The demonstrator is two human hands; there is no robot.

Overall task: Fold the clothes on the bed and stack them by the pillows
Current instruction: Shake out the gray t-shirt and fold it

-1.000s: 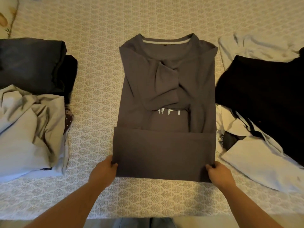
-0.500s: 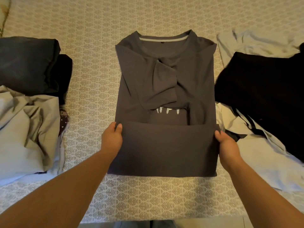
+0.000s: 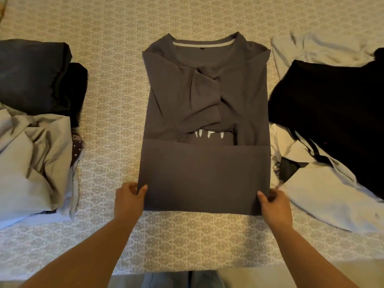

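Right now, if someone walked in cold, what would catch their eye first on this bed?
The dark grey long-sleeved shirt lies in the middle of the patterned bedspread, sleeves crossed and hem folded up. The left hand and right hand pinch the near corners of that fold. A black garment lies over pale clothes on the right; dark folded clothes and a crumpled pale shirt sit left.

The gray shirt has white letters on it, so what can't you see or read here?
Head view only:
- White print on the gray shirt: covered by the folded sleeves and hem.
- Fingers of left hand and right hand: tucked under the shirt's corners.
- Black garment: cut off by the right edge.
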